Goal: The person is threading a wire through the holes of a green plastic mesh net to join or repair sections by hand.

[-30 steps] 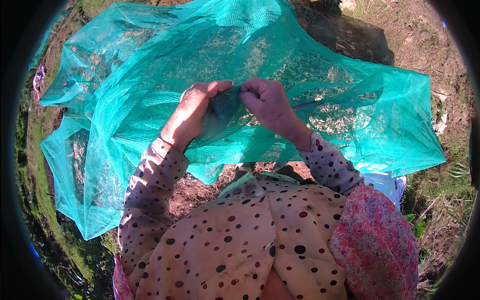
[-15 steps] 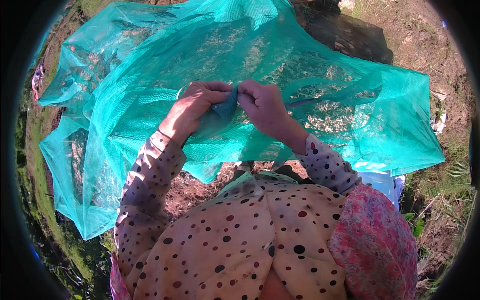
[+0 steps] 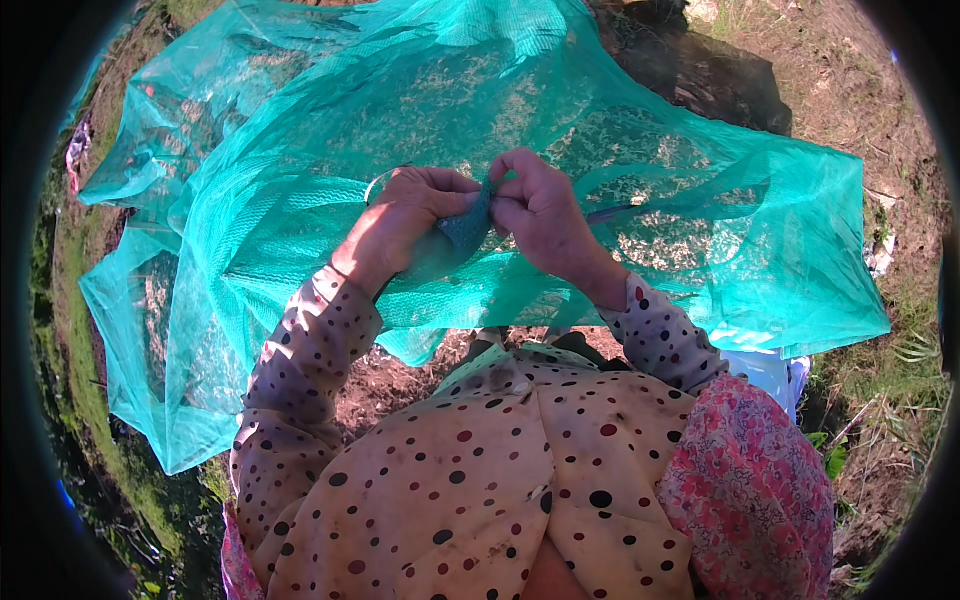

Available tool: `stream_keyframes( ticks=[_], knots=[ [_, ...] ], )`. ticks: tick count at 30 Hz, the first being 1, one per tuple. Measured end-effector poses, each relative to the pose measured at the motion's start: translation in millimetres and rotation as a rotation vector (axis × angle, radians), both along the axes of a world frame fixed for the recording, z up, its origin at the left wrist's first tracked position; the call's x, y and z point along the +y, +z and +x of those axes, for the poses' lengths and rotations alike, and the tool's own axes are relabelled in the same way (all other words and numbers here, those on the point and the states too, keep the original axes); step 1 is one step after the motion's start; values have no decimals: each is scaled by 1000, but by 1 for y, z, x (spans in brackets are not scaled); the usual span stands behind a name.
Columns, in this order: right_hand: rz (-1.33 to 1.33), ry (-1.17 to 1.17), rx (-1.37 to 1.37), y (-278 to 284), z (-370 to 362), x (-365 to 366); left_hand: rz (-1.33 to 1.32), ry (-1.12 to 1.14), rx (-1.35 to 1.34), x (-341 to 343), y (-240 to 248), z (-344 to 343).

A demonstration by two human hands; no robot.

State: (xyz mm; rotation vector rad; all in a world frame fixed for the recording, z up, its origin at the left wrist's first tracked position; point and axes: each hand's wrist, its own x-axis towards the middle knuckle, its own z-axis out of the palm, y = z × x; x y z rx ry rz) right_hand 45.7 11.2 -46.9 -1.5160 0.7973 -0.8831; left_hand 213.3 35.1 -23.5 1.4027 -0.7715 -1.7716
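A large sheet of green mesh netting [image 3: 330,190] spreads out in front of me, sheer enough to show the ground through it. My left hand [image 3: 410,215] pinches a gathered, darker fold of this netting between thumb and fingers. Just to its right, my right hand [image 3: 540,205] grips the same fold, its fingertips bent in against the bunched mesh. The two hands are close together above the middle of the sheet. A thin dark strip [image 3: 615,213] shows beside my right wrist; what it is I cannot make out.
Dry soil and grass [image 3: 850,90] lie beyond the netting at the right. A dark shadowed patch [image 3: 720,80] is at the far side. Near my right elbow is a pale sheet-like thing [image 3: 760,372]. Green growth [image 3: 120,420] borders the left.
Both hands have shifted slightly to the right with the pinched fold. My right index finger has lifted and arched more. The netting lies much as before.
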Motion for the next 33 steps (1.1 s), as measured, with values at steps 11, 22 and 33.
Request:
stream_keyframes(
  ticks=[11,22,33],
  knots=[
    [-65,-38,-89,-13,-3,12,-78,-26,-24,7,15,-8],
    [-71,-5,-71,-11,-8,11,-77,18,-6,10,12,-11],
    [-223,-83,36,-12,-10,9,-98,49,4,12,13,-13]
  ],
)
